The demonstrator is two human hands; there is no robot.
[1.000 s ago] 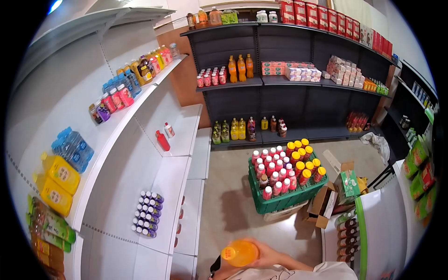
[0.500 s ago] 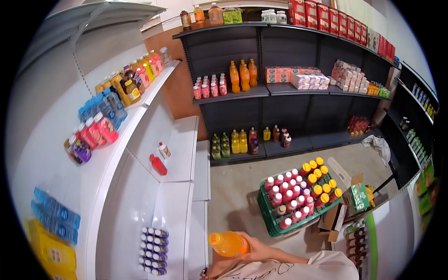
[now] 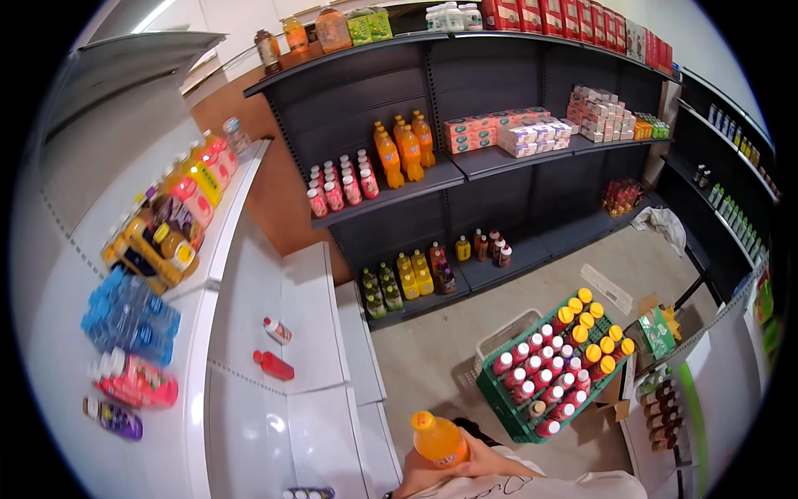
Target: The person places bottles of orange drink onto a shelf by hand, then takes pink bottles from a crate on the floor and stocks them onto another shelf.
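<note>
An orange soda bottle (image 3: 440, 442) with an orange cap stands tilted at the bottom middle of the head view, close to my body. My right hand (image 3: 480, 456) wraps round its right side. From the lower left, my left hand (image 3: 421, 474) closes against the bottle too, its fingers partly hidden at the frame's lower edge. To the right, a green crate (image 3: 499, 405) on the floor is packed with bottles: white-capped red bottles (image 3: 544, 362) and yellow-capped bottles (image 3: 591, 353).
White shelving (image 3: 312, 349) at the left holds drinks, with a red bottle (image 3: 274, 365) lying on a lower shelf. Dark shelves (image 3: 507, 249) at the back carry orange soda bottles (image 3: 407, 150) and boxes. An open carton (image 3: 657, 334) and pale basket (image 3: 515, 328) flank the crate.
My view has turned and tilted, so the shelves and crate sit differently in the picture. The held bottle appears further right, and my left hand now shows against it.
</note>
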